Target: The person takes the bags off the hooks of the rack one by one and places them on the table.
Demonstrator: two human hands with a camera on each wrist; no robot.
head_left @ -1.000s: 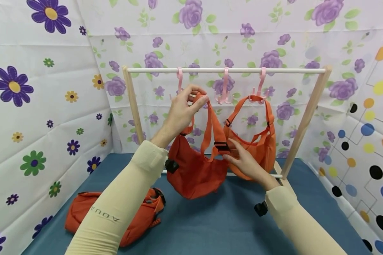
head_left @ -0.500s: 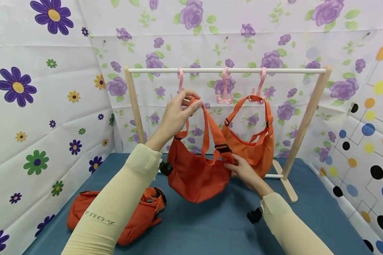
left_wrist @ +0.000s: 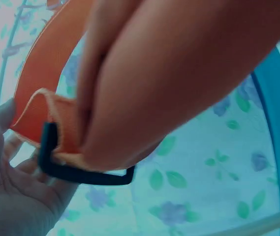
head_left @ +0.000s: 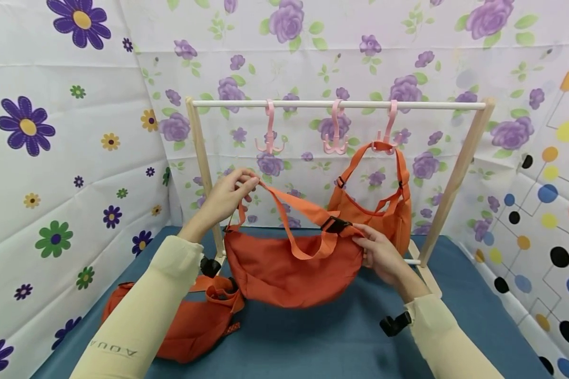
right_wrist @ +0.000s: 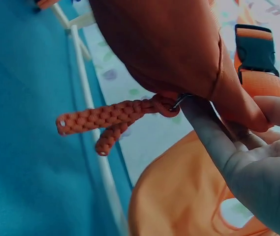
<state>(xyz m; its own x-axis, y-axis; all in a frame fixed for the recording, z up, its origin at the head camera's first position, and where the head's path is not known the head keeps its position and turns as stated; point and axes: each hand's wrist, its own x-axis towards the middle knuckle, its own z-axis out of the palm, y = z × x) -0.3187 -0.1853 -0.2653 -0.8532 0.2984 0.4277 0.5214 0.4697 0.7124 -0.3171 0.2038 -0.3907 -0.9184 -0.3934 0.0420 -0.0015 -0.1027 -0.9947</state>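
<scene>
In front of the rack I hold a red-orange sling bag (head_left: 289, 273) in the air with both hands. My left hand (head_left: 225, 197) pinches its orange strap (head_left: 303, 205) near the left end. My right hand (head_left: 381, 255) grips the bag's right end, beside a black buckle (head_left: 335, 225). A black strap loop (left_wrist: 88, 176) shows near my left hand in the left wrist view. From the bag's end hangs a braided zipper pull (right_wrist: 105, 115), close to my right fingers in the right wrist view. Fabric hides some fingertips.
A wooden-framed rack (head_left: 457, 179) with a white top rail (head_left: 303, 104) stands behind. A lighter orange bag (head_left: 400, 223) hangs from the right pink hook (head_left: 389, 126). The left hook (head_left: 270, 129) and middle hook (head_left: 335, 131) bear nothing. Another red-orange bag (head_left: 189, 331) lies on the blue table (head_left: 303, 347).
My left hand has moved down and left, away from the left hook. The bag has been stretched out sideways and tilted level. My right hand has shifted slightly right, holding the bag's end.
</scene>
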